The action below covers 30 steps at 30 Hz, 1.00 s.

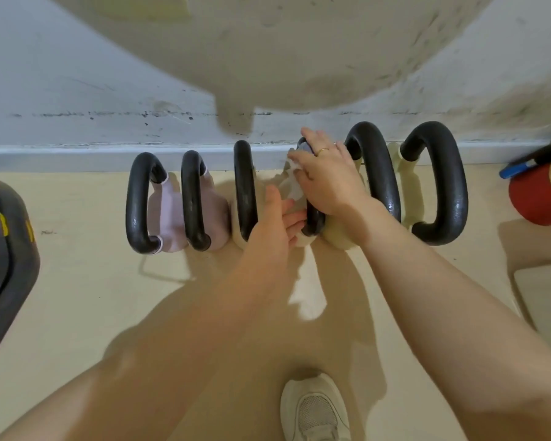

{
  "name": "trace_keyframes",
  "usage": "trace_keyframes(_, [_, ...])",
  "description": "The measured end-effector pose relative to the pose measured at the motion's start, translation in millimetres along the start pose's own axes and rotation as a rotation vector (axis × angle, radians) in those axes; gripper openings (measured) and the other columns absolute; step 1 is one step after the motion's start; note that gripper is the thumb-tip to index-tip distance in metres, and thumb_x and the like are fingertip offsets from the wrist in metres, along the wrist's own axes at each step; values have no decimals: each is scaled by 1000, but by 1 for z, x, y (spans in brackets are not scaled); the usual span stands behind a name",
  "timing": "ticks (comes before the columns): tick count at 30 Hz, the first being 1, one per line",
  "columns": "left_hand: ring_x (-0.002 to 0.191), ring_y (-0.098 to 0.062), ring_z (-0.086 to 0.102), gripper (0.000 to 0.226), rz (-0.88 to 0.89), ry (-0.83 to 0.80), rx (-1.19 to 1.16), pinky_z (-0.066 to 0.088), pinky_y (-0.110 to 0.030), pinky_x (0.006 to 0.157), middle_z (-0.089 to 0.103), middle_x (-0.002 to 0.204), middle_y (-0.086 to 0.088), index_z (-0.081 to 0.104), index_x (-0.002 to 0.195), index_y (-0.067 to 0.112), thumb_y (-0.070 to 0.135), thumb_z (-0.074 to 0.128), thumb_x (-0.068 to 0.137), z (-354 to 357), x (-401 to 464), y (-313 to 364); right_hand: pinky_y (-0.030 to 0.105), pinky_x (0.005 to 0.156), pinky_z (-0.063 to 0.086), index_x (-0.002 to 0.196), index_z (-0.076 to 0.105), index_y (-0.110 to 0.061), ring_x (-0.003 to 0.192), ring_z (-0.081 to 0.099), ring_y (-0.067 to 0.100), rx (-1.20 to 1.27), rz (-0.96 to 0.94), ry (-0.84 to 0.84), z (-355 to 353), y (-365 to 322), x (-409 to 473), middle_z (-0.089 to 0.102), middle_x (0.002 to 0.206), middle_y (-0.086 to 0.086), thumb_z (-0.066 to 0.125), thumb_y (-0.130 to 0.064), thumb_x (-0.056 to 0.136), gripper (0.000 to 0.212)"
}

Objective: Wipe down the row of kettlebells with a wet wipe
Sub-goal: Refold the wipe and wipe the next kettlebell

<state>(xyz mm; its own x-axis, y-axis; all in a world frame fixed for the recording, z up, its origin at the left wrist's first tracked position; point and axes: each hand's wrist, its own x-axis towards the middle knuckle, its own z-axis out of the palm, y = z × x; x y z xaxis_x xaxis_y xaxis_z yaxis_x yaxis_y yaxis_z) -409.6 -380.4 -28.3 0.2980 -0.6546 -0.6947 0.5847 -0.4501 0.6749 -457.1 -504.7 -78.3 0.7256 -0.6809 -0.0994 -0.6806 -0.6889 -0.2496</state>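
Several kettlebells with black handles stand in a row against the wall. The two on the left [169, 214] have pale pink bodies; the others are cream. My right hand [326, 179] lies over the handle of the fourth kettlebell [312, 226] and holds a white wet wipe [292, 183] against it. My left hand [275, 218] reaches in beside that handle, between it and the third kettlebell [245, 189]; its fingers touch the cream body below. What its fingertips do is hidden.
A red fire extinguisher [538, 192] lies at the right by the wall. A dark grey object [4, 259] fills the left edge. My white shoe [315, 409] stands on the cream floor below. The two largest kettlebells [376, 173] stand right of my hands.
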Motion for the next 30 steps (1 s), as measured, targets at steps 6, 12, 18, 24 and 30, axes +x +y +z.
trace_keyframes(6, [131, -20, 43, 69, -28, -39, -33, 26, -35, 113, 49, 140, -12, 34, 140, 10, 56, 14, 93, -8, 4, -4, 45, 119, 0, 119, 61, -19, 147, 0, 21, -270, -111, -158, -26, 4, 12, 11, 159, 3, 26, -45, 98, 49])
trace_keyframes(12, [139, -19, 30, 70, 42, -100, -172, 16, -34, 118, 32, 151, -11, 23, 145, 13, 57, 9, 93, -13, -2, 0, 45, 117, -3, 113, 66, -13, 145, 14, 25, -419, -320, -193, -23, 3, -1, 41, 146, 7, 28, -35, 94, 48])
trace_keyframes(18, [138, -14, 32, 68, 214, -131, -86, 28, -25, 109, 37, 149, -4, 33, 141, 11, 54, 7, 94, -27, 0, 14, 47, 111, 30, 89, 73, -15, 107, 57, 29, -746, -632, -79, 17, 0, -48, 69, 93, 3, 36, -20, 86, 37])
trace_keyframes(24, [101, -15, 60, 54, 331, -78, -29, 48, -26, 85, 64, 108, -1, 58, 107, 15, 43, 12, 98, -33, 2, 12, 45, 111, 25, 100, 66, -3, 109, 57, 32, -655, -811, 253, 33, 33, -62, 67, 106, 13, 27, -2, 93, 39])
trace_keyframes(30, [89, -10, 63, 25, 337, -28, 82, 51, -24, 78, 67, 103, 3, 58, 110, 17, 24, 36, 98, -32, -2, 5, 44, 115, 15, 131, 38, -3, 133, 26, 32, -351, -535, 373, 61, 21, -80, 30, 142, 10, 26, -3, 93, 40])
